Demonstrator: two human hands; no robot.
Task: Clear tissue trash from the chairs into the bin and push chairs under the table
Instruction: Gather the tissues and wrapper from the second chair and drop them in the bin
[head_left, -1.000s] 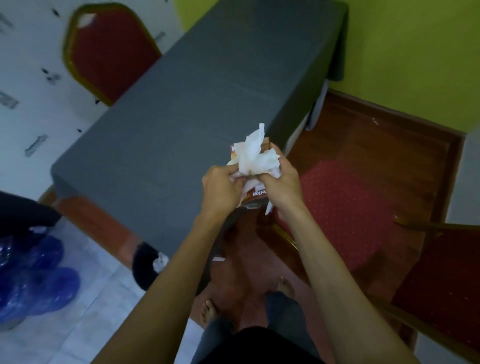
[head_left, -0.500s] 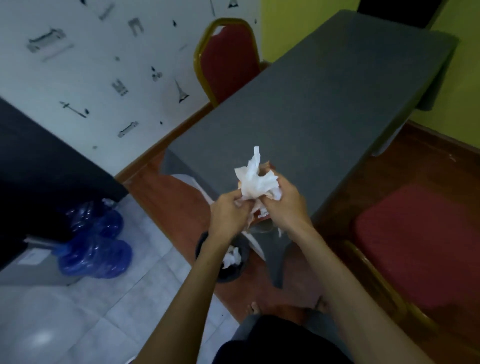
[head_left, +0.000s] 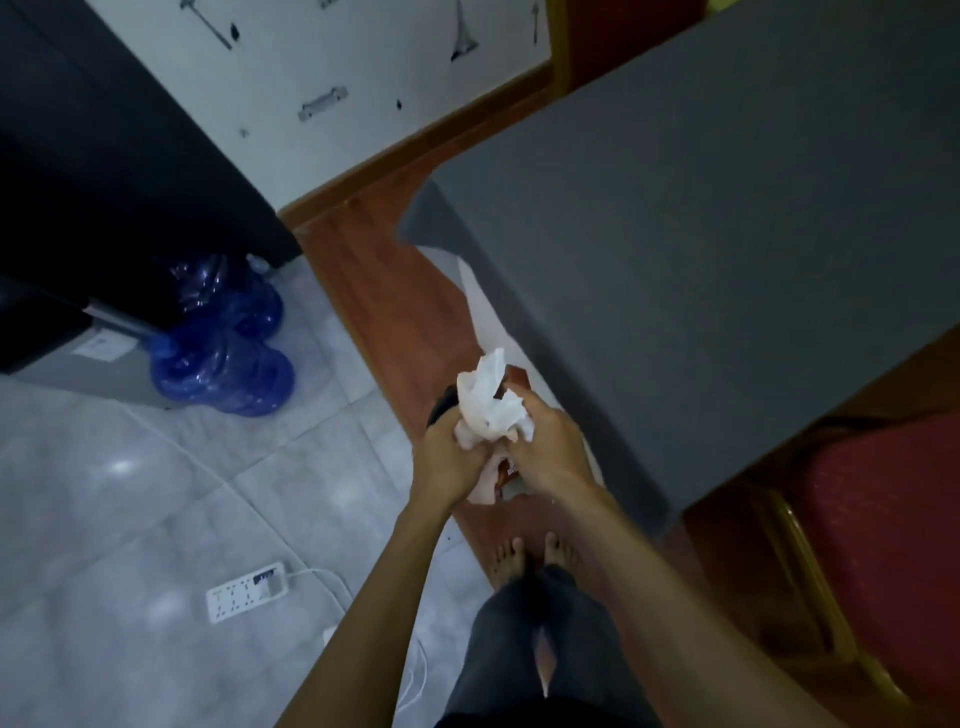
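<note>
Both my hands clutch a bundle of crumpled white tissue trash (head_left: 491, 400) with a small orange carton under it. My left hand (head_left: 449, 460) grips its left side and my right hand (head_left: 548, 447) its right side. The bundle hangs directly over the black bin (head_left: 440, 408), of which only a sliver of rim shows behind the left hand. The grey-covered table (head_left: 701, 218) fills the upper right. A red chair with a gold frame (head_left: 883, 530) stands at the right, its seat partly under the table edge. Another red chair back (head_left: 613, 36) shows at the top.
Two blue water jugs (head_left: 223, 353) lie by a dark cabinet (head_left: 104, 156) at the left. A white power strip (head_left: 247, 590) and its cable lie on the grey tiles. My bare feet (head_left: 535, 556) stand on the wooden strip beside the table.
The view has swung left and down, from the table top to the floor. My hands have carried the tissue bundle down over the bin, which they now cover.
</note>
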